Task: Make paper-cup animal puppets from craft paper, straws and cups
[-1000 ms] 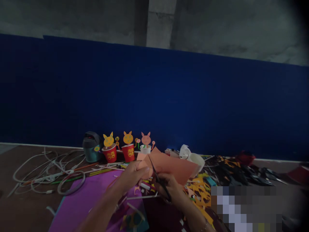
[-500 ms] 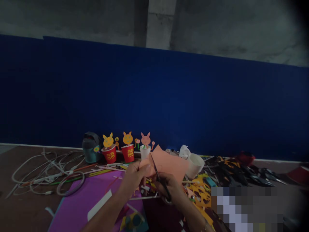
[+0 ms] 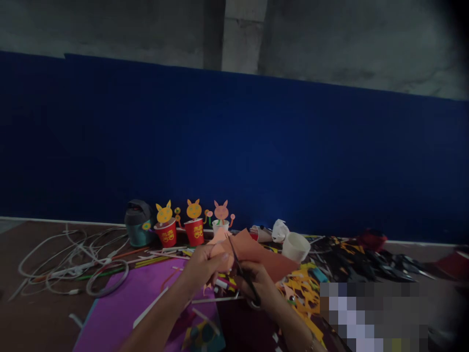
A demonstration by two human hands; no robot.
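Note:
An orange sheet of paper [image 3: 266, 256] is raised over the table, its left part pinched between the fingers of my left hand [image 3: 203, 266]. My right hand [image 3: 260, 283] is closed around the handles of black scissors [image 3: 249, 286]. The scissor blades point up and away, lying across the paper close to my left fingertips. Part of the paper is hidden behind my right hand. Behind the paper stands a white cup [image 3: 220, 227] with a pink paper cat head on it, its lower part covered by the sheet.
Two red cups [image 3: 166, 234] with yellow-orange cat heads stand beside a teal container [image 3: 139, 225]. White cables [image 3: 73, 259] coil at left. Purple paper [image 3: 128, 298] lies in front. Yellow scraps [image 3: 302, 291], a white cup [image 3: 296, 247] and several dark tools [image 3: 377, 264] lie to the right.
The orange paper has turned and dipped on its right side, and a flap now stands apart to the left of the blades. Both hands stay nearly in place.

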